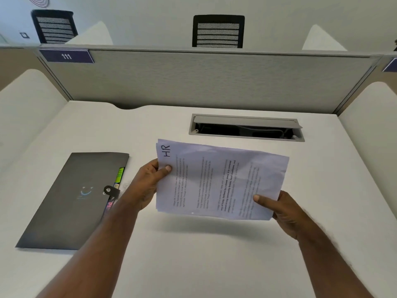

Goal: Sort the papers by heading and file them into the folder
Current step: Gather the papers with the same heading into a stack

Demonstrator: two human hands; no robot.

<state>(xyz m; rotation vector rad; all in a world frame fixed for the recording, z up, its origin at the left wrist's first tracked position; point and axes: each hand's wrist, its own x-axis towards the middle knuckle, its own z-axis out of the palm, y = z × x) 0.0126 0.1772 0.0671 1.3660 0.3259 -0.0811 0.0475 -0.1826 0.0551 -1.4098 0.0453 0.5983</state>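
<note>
**deskwatcher:** so what's the setup here, biggest stuff first?

**paperpusher:** white desk (193,254) takes up most of the view, with a grey fabric partition (204,80) along the back edge. Partition has a dark blue tag (67,56) reading 111 at its top left. Two black mesh-back chairs (218,31) poke up behind it. There's a cable hatch (247,127) sunk into the desk near the back, lid propped open, cord visible inside.

**deskwatcher:** and the folder?

**paperpusher:** dark grey folder (71,201) lying flat and closed on the left side of the desk, well apart from the papers. Coloured index tabs (120,175) stick out along its right edge, the green one says HR. Little black clasp (108,189) on that same edge.

**deskwatcher:** papers?

**paperpusher:** stack of printed papers (219,181) held up off the desk, mid-frame, turned sideways so the text runs vertically. "HR" is handwritten in the top left corner. You can see its shadow on the desk below.

**deskwatcher:** who's got what?

**paperpusher:** both hands are on it. Left hand (150,186) pinches the left edge, thumb on top just under the HR heading. Right hand (279,209) is clamped on the lower right corner, thumb pressed on the front of the sheet.
</note>
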